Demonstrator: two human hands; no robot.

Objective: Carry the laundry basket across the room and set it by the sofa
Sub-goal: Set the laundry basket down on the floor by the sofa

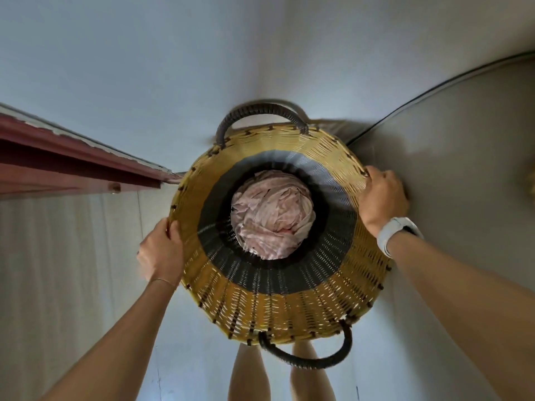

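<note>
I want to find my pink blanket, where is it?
In the head view, the pink cloth lies bunched at the bottom of the woven basket, mid-frame, between the left hand and right hand gripping the rim.

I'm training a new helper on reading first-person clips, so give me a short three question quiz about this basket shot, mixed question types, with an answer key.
1. True or false: both hands grip the basket by its two dark loop handles.
2. Multiple choice: what lies at the bottom of the basket? A) folded blue towels B) a bundle of pale pink cloth C) nothing
3. Short answer: which wrist wears a light-coloured watch?

Key
1. False. The left hand and the right hand hold the woven rim at opposite sides; the far handle and the near handle are free.
2. B, the pink cloth.
3. The right wrist, where the watch sits.
</note>
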